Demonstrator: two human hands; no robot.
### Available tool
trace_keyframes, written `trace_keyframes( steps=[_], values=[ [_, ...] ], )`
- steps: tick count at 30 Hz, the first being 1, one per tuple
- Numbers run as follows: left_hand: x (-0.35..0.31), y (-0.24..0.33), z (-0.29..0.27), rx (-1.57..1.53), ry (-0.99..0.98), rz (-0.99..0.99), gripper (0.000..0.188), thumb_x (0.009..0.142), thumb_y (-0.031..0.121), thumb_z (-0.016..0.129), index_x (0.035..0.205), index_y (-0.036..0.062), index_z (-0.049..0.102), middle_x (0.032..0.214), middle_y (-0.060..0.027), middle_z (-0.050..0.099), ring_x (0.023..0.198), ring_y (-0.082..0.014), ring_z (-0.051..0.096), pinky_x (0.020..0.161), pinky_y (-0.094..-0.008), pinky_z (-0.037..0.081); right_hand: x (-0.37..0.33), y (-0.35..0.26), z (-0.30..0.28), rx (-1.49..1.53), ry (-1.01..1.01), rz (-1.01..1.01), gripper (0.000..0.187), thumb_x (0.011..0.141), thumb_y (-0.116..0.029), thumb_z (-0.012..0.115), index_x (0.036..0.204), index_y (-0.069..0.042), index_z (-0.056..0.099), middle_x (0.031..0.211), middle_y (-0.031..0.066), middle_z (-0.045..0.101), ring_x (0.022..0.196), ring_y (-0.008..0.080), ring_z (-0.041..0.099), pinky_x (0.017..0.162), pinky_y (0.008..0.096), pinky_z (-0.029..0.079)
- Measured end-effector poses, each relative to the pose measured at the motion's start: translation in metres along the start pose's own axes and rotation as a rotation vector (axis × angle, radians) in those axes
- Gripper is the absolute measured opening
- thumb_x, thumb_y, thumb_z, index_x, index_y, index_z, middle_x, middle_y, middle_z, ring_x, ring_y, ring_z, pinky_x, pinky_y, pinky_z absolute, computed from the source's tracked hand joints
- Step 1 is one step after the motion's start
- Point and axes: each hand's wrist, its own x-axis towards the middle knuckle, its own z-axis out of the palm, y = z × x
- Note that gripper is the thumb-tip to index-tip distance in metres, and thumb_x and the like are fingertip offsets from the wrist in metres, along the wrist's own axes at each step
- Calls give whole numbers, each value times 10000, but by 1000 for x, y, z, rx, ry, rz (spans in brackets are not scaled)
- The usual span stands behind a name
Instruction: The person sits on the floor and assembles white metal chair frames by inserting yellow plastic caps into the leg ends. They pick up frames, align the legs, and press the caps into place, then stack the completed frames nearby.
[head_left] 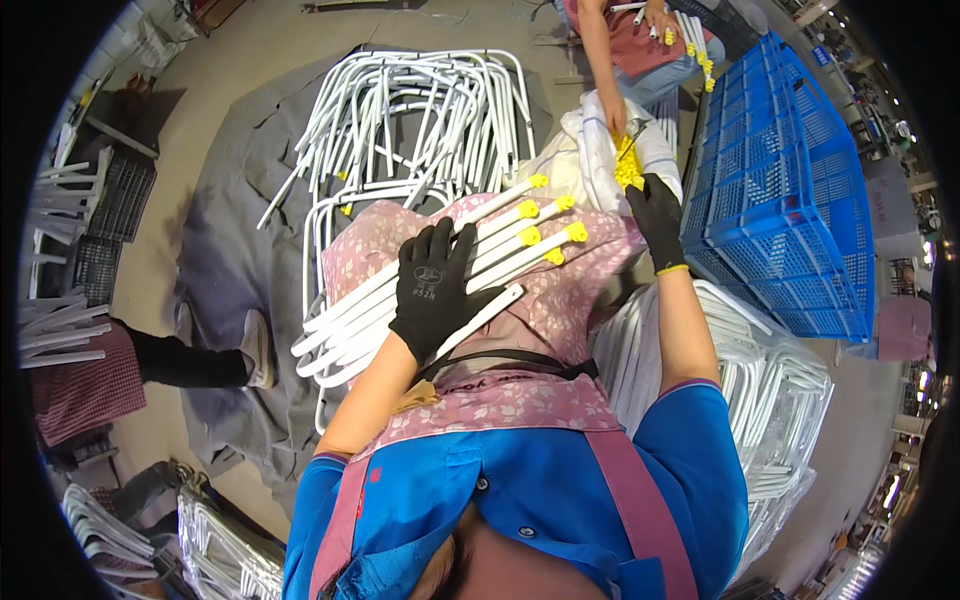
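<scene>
Several white bent metal tubes [385,320] lie slantwise across my lap, on a pink floral apron [375,235]. Most of their upper right ends wear yellow plastic caps [528,236]; the nearest tube's end is bare. My left hand [435,285], in a black glove, rests on the tubes with fingers stretched out and thumb apart. Also black-gloved, my right hand [658,222] is at the near edge of a white bag [592,165] of loose yellow caps [627,165]. Its fingers are bent, and their tips are partly hidden. A co-worker's hand [615,115] reaches into the same bag from the far side.
Bent white tube frames [410,110] are piled on a grey cloth [235,180] ahead. Blue plastic crates [770,200] stand at the right, near plastic-wrapped frames [770,400]. Another person's foot [257,350] is on the cloth at left.
</scene>
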Motion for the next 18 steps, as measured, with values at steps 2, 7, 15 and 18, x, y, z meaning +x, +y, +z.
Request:
trace_keyframes(
  steps=[2,7,15,18],
  values=[
    [0,0,0,14,0,9,817,724,518,773,1334,42,513,1320,-232,503,1210,-401,473,1017,-511,347,-14,-14,-2,264,-3,41,258,838,-224,668,991,-17,648,793,99,656,707,232,621,675,358,481],
    [3,7,5,2,-71,16,812,730,520,767,1337,44,514,1335,-233,495,1208,-411,471,1018,-522,343,-59,-56,-15,831,-231,205,235,869,-94,649,1069,25,620,862,-5,614,782,67,544,709,221,434],
    [7,15,14,-11,-136,188,671,803,535,682,1292,96,544,1279,-146,530,1143,-351,471,954,-504,376,-75,-75,-12,1033,-234,274,218,880,-66,601,1079,22,606,992,42,626,911,109,576,824,244,457],
    [11,16,16,-9,-150,195,563,877,499,609,1261,90,577,1277,-149,536,1147,-334,471,941,-487,386,-80,-79,-16,1029,-186,269,251,865,-39,601,1107,26,610,998,43,640,908,113,595,826,246,476]
  ],
)
